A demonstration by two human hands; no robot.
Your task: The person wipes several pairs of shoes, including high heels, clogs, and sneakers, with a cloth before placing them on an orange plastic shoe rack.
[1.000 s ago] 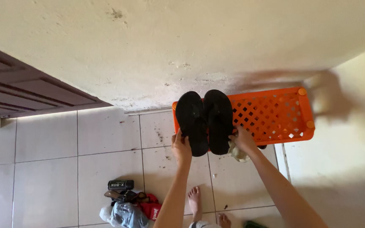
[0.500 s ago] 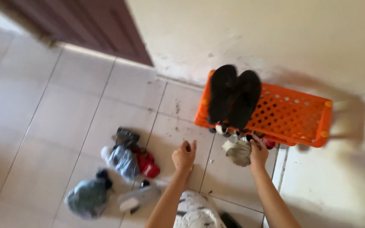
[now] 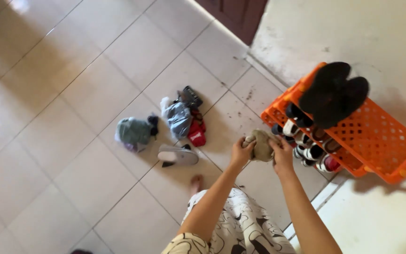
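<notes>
Left hand (image 3: 241, 153) & right hand (image 3: 282, 151) both pinch a tan shoe (image 3: 261, 145) between them, just left of the orange rack (image 3: 377, 141). Risk: black sandals (image 3: 333, 94) atop rack look tilted, a bump could tip them off.

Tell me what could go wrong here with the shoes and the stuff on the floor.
The black sandals lie loose on top of the orange rack and stick out past its edge, so a knock might tip them off. Both the left hand and right hand hold a beige cloth, so neither is free. The loose slipper lies near the bare foot: a possible trip.
</notes>
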